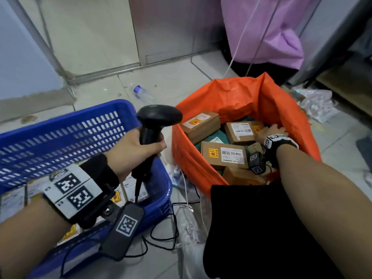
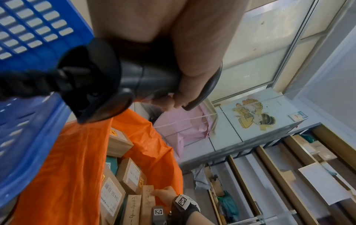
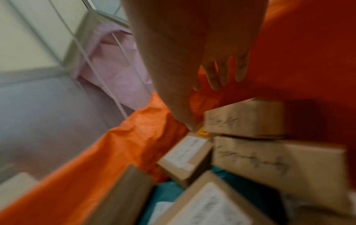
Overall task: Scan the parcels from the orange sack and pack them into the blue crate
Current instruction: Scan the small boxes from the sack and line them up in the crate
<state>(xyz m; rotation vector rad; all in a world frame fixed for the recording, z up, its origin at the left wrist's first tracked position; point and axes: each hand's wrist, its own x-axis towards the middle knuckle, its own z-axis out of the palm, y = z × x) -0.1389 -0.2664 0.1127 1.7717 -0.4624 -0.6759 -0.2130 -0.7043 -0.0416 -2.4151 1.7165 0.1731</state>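
My left hand (image 1: 138, 146) grips the handle of a black barcode scanner (image 1: 157, 119), held between the blue crate (image 1: 66, 125) and the orange sack (image 1: 241, 93); the scanner (image 2: 108, 79) fills the left wrist view. Several labelled parcels lie in the crate. My right hand (image 1: 271, 130) reaches into the sack with straight fingers (image 3: 221, 71) spread above brown cardboard parcels (image 1: 224, 155) and holds nothing. A parcel with handwriting (image 3: 246, 118) lies just below the fingers. The right wrist view is blurred.
A plastic bottle (image 1: 143, 93) lies on the tiled floor beyond the crate. Black and white cables (image 1: 171, 228) trail between crate and sack. A pink bag (image 1: 267, 37) hangs behind the sack. Crumpled plastic wrap (image 1: 316, 103) lies at right, by shelving (image 2: 289, 175).
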